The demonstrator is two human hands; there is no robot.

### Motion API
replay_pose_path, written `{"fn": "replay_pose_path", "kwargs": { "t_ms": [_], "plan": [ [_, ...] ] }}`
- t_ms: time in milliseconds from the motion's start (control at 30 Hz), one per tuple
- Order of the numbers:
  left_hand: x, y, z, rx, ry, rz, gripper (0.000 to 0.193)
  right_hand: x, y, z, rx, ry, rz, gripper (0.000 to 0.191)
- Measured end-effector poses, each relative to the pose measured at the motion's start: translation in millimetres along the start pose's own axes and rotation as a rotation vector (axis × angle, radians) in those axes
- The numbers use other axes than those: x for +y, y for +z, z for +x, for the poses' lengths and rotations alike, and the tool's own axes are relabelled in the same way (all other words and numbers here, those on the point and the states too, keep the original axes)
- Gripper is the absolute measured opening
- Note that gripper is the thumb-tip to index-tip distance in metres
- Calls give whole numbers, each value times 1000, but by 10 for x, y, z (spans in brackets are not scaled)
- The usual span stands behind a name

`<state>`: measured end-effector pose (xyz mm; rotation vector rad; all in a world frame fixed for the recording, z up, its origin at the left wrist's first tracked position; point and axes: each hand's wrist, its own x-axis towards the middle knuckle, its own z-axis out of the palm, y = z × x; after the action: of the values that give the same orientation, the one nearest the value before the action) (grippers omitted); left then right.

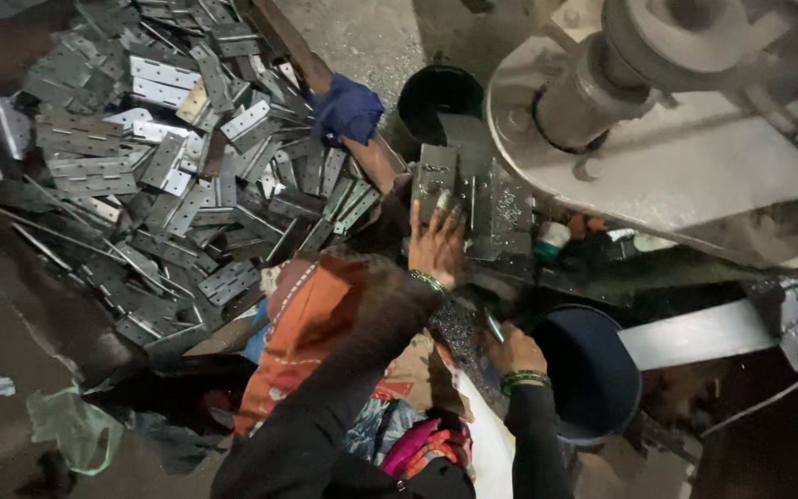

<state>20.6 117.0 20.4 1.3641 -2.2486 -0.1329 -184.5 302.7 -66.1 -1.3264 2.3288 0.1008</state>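
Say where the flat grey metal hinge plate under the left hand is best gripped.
Grip the flat grey metal hinge plate by its near short edge, coming from below, where the left hand already rests; it lies flat against the press bed, far end toward the black bucket.

A flat grey perforated metal hinge plate [437,177] lies on the press bed, beside a small metal piece [493,325].

head cam | looks steeply down from above | close over hands [436,245] at centre | hinge pile [168,157] upper left | press [658,120] upper right
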Motion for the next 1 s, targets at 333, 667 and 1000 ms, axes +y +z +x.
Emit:
{"fn": "replay_pose_path", "kwargs": {
  "t_ms": [333,667,1000],
  "plan": [
    [20,1,60,-38,-18,1,41,-247,237,-175,24,177,71,59],
    [36,206,67,128,-19,-43,37,-153,-113,-173,-3,42,54,48],
    [-39,36,40,151,24,-68,39,-46,522,131,-61,92,114,50]
  ]
}}
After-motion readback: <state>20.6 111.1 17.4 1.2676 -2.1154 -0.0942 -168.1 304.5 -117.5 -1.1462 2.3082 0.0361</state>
